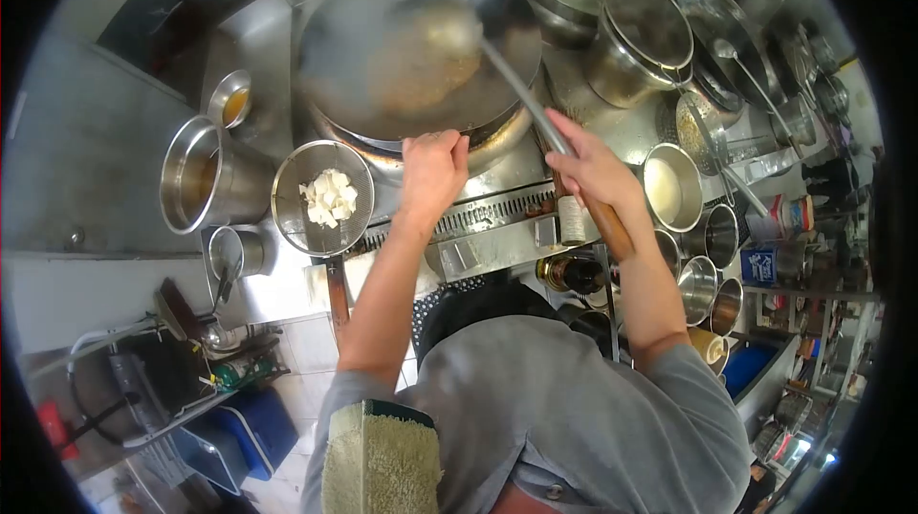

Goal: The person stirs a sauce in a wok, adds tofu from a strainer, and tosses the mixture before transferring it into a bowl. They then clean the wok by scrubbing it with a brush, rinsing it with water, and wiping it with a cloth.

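A large dark wok (512, 26) sits on the stove in front of me, steam hiding part of its inside. Brownish food (430, 79) lies in it. My left hand (434, 170) is closed on the wok's near rim. My right hand (595, 165) grips a long-handled ladle (521, 93) by its shaft, the wooden end running back along my forearm. The ladle's bowl is down in the wok, blurred by steam. Left of the wok, a round mesh strainer (290, 200) holds white cubes (330, 198) that look like tofu.
On the left stand a deep metal pot (177, 174), a small bowl of yellow liquid (235, 105) and a small metal pot (251, 251). To the right are a pot with a strainer (612, 74), a pot of pale contents (672, 187) and several metal containers (698, 286).
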A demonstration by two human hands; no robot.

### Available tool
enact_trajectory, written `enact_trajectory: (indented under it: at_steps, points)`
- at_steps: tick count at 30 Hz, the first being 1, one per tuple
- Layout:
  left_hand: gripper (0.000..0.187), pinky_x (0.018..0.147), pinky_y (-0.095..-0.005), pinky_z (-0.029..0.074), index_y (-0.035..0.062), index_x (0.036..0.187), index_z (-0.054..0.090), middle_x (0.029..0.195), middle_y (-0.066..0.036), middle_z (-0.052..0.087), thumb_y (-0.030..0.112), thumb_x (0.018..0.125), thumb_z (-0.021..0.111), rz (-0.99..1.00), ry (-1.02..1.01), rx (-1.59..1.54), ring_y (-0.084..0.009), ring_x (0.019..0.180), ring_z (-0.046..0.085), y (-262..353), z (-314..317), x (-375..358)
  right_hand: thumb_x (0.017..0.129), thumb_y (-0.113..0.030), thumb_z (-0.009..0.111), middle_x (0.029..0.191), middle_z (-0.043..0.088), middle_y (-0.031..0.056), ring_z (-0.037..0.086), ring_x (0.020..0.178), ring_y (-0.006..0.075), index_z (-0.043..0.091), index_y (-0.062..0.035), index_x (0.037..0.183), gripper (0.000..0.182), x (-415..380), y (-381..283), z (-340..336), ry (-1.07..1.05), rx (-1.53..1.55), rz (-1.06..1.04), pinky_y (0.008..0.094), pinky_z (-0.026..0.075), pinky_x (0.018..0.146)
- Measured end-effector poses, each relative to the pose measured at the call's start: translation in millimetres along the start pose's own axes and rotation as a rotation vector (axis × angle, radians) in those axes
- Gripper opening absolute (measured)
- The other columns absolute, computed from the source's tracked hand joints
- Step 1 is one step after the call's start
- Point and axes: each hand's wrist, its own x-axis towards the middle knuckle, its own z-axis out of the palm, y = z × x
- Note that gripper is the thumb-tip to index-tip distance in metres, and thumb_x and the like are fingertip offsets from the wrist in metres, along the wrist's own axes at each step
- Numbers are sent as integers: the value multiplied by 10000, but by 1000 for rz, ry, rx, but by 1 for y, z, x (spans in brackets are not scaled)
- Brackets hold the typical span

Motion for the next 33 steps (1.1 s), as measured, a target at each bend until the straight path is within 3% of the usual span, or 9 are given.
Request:
enact_trajectory:
  at_steps: [3, 6, 9, 12, 17, 22, 25, 28, 33]
  points:
    - [206, 683, -469, 405, 56, 649, 560, 653, -147, 602, 111, 834, 632, -20, 12, 34, -346, 658, 589, 15, -1, -5, 899, -69, 561, 667, 483, -3, 450, 477, 99, 257, -94, 1524, 696, 33, -13, 0, 212, -98, -18, 259, 416, 418]
    - [207, 703, -451, 396, 55, 653, 562, 656, -155, 600, 118, 838, 631, -14, 110, -70, -358, 665, 582, 45, -23, -10, 907, -83, 558, 641, 480, 4, 450, 472, 103, 248, -93, 1524, 691, 52, -15, -2, 69, -144, -129, 273, 431, 416]
    - [201, 713, -455, 396, 52, 667, 567, 664, -141, 609, 126, 842, 633, -98, -12, 20, -345, 680, 593, 22, -11, 7, 915, -94, 560, 623, 469, 6, 456, 478, 95, 211, -106, 1537, 713, 55, -22, 11, -150, -80, -15, 268, 425, 413]
    - [214, 715, -465, 414, 33, 682, 583, 669, -155, 609, 138, 863, 630, -33, 12, -8, -360, 692, 597, 38, -25, -9, 919, -100, 564, 635, 458, -4, 436, 476, 83, 176, -142, 1550, 742, 51, -30, 9, -313, -114, -61, 261, 421, 411]
    - [202, 713, -462, 418, 43, 681, 589, 653, -149, 602, 142, 847, 650, -73, 56, -8, -353, 686, 604, 13, -1, -6, 906, -72, 559, 647, 478, 4, 462, 488, 95, 201, -195, 1550, 747, -5, -38, -15, -358, -220, 12, 271, 425, 415]
    - [212, 711, -471, 424, 31, 676, 591, 661, -171, 612, 145, 843, 659, -54, 77, -58, -371, 671, 598, 41, -23, -12, 899, -52, 564, 684, 519, 18, 477, 492, 110, 226, -183, 1542, 738, -15, -18, -12, -91, -458, -121, 273, 430, 463]
    - [203, 711, -476, 428, 41, 675, 597, 647, -161, 610, 147, 827, 679, -46, 120, -15, -359, 659, 606, 25, -3, 1, 889, -32, 584, 596, 471, 2, 468, 470, 105, 236, -133, 1536, 741, -1, -16, 0, -133, -105, -42, 277, 415, 426]
    - [196, 716, -464, 409, 46, 668, 595, 667, -164, 620, 135, 832, 656, -28, 18, -68, -359, 688, 612, 49, -34, -20, 885, -27, 589, 606, 477, 8, 458, 463, 101, 234, -108, 1532, 742, -16, -13, -3, -44, 16, 2, 283, 409, 405]
    - [210, 722, -474, 418, 33, 707, 617, 692, -190, 633, 179, 852, 656, -78, 53, -19, -386, 696, 616, 27, -9, -2, 895, -60, 570, 671, 501, 21, 466, 476, 110, 234, -123, 1536, 726, 3, -6, 16, 265, -248, -52, 294, 436, 414]
